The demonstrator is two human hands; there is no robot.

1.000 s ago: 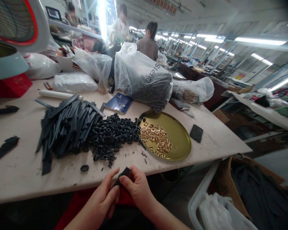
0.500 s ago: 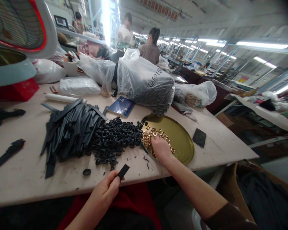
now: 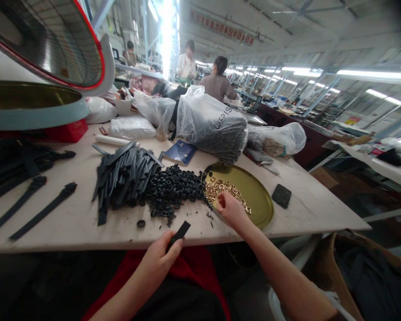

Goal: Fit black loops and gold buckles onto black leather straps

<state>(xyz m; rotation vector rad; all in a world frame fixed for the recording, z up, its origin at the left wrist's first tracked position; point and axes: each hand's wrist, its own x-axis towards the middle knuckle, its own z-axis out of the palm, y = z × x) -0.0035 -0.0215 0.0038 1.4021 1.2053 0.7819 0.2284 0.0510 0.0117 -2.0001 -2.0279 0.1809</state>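
A short black strap [image 3: 182, 231] is pinched in my left hand [image 3: 164, 249] at the table's front edge, its flat end pointing up and right. My right hand [image 3: 232, 209], fingers closed, is over the left front part of the round gold tray [image 3: 259, 196], beside the gold buckles [image 3: 225, 186]. Whether it holds a buckle is too small to tell. Left of the tray lies a heap of black loops [image 3: 175, 185], and beyond that a pile of black strips [image 3: 120, 178].
Long black straps [image 3: 43, 210] lie at the left below a fan [image 3: 102, 58]. Behind are a blue booklet [image 3: 180, 152] and a filled plastic bag [image 3: 210, 125]. A phone [image 3: 281, 195] rests right of the tray. People work farther back. A box [image 3: 341, 272] stands low at right.
The view has turned left, showing more straps there. My right hand has lifted slightly from the buckles and drawn back toward the tray's near rim. My left hand still holds the strap.
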